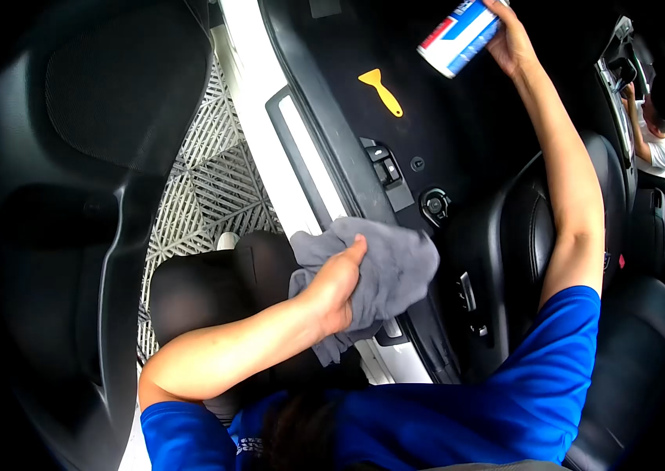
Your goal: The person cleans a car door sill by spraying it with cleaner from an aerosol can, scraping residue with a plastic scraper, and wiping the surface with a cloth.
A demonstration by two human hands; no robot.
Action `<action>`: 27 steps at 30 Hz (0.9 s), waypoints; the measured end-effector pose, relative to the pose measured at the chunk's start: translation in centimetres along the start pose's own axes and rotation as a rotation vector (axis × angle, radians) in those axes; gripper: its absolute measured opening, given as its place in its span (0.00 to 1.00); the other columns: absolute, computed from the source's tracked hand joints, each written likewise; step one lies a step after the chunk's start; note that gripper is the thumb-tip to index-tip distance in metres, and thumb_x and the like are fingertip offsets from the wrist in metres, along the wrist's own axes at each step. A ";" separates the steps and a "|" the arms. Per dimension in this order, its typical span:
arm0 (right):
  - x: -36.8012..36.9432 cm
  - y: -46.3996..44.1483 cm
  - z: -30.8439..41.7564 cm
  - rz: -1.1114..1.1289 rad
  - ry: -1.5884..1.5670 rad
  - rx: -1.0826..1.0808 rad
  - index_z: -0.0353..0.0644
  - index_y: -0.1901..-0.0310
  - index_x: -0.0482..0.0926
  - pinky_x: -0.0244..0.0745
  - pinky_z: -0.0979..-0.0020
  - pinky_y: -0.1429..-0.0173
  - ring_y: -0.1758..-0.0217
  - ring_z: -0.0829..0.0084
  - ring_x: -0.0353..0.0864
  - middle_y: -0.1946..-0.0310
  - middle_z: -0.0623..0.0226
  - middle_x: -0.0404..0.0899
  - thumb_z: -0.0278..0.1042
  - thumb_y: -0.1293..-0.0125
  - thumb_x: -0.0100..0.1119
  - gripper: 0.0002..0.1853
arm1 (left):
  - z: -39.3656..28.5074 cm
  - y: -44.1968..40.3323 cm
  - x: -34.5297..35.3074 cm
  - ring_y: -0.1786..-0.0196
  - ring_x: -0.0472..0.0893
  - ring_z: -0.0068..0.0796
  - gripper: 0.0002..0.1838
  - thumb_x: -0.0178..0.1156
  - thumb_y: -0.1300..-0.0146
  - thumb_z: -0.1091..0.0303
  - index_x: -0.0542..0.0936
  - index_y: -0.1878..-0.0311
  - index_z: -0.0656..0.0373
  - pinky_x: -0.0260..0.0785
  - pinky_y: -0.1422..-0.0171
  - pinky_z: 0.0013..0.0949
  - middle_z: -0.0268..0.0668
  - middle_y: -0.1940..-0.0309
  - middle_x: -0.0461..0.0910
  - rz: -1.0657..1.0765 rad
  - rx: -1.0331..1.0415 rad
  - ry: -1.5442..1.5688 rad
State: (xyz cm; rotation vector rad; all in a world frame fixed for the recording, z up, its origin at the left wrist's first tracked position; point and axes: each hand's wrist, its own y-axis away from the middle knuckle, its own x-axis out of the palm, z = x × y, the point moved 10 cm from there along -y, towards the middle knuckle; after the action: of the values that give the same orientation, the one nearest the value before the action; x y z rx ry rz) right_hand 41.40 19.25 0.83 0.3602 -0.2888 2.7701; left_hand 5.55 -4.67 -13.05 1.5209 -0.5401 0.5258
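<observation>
My left hand [336, 286] is closed on a grey cloth [395, 271], which hangs in folds over the door sill. Out ahead, at the top of the head view, my right hand [511, 39] grips a spray can [462, 39] with a white, blue and red label. The can is tilted, and its upper end is cut off by the frame's edge. On the dark car floor below and left of the can lies a yellow scraper [382, 93], touched by neither hand.
An open car door [58, 235] stands on the left, over grey floor grating [207, 173]. The white sill [309, 157] runs between door and cabin. A black seat [513, 228] is on the right. Beyond it, another person [653, 133] in a white sleeve is at the far side.
</observation>
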 end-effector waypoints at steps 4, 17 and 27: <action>5.4 1.5 -0.7 0.227 0.133 0.040 0.46 0.53 0.72 0.84 0.53 0.56 0.65 0.60 0.83 0.64 0.60 0.79 0.37 0.41 0.66 0.16 | -5.0 0.7 -0.5 0.42 0.80 0.44 0.32 0.30 0.22 0.43 0.68 0.37 0.62 0.77 0.39 0.47 0.47 0.43 0.77 0.010 0.294 0.064; 14.6 10.3 -8.5 0.732 1.106 0.030 0.56 0.34 0.67 0.75 0.61 0.40 0.40 0.59 0.77 0.40 0.59 0.72 0.53 0.44 0.67 0.36 | -19.2 2.0 -1.9 0.53 0.81 0.38 0.29 0.46 0.45 0.89 0.68 0.38 0.62 0.79 0.49 0.36 0.44 0.52 0.77 -0.311 1.029 -0.213; 15.6 11.0 -7.7 0.743 1.184 -0.237 0.50 0.37 0.70 0.71 0.62 0.35 0.38 0.58 0.76 0.40 0.61 0.74 0.45 0.42 0.68 0.31 | -16.9 -1.2 -2.6 0.51 0.83 0.36 0.34 0.54 0.51 0.93 0.71 0.37 0.65 0.79 0.48 0.33 0.44 0.49 0.80 -0.345 0.859 -0.491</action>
State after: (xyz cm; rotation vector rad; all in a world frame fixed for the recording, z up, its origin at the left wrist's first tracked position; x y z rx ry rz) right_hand 21.68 15.55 -3.85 -1.6742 -0.4682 2.9408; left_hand 4.35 12.27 -15.35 2.5412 -0.4175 0.0882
